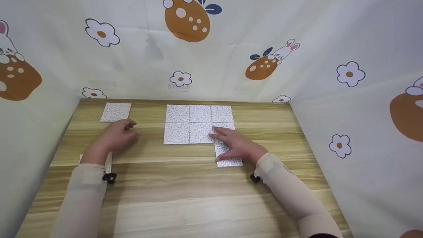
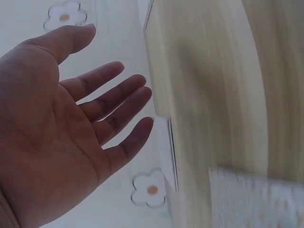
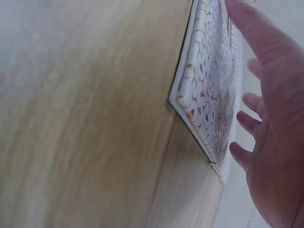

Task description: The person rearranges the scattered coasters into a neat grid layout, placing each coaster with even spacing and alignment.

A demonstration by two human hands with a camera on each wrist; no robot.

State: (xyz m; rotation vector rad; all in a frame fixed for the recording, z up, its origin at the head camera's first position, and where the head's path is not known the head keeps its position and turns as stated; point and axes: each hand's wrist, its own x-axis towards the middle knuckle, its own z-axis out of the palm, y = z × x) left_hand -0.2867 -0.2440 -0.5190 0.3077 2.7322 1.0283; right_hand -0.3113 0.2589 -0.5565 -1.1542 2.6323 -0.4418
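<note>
Several square white tiles with a small speckled pattern lie edge to edge in two rows point(image 1: 176, 132) on the wooden table. Another tile point(image 1: 233, 162) adjoins the right end of the front row, nearer the person. Over this right end is my right hand point(image 1: 239, 145), its fingers spread and no tile gripped. The right wrist view shows a tile's raised, gold-flecked surface point(image 3: 204, 95) beside the thumb. My left hand point(image 1: 115, 135) hovers with relaxed fingers just in front of a single tile point(image 1: 115, 111) at the back left; its palm point(image 2: 52, 137) holds nothing.
Partly hidden under the left wrist lies another tile point(image 1: 109, 162). Pale curtains point(image 1: 132, 66) printed with rabbits and flowers border the table point(image 1: 185, 198) at the back and both sides. Each wrist wears a small black device, such as the left one point(image 1: 109, 178).
</note>
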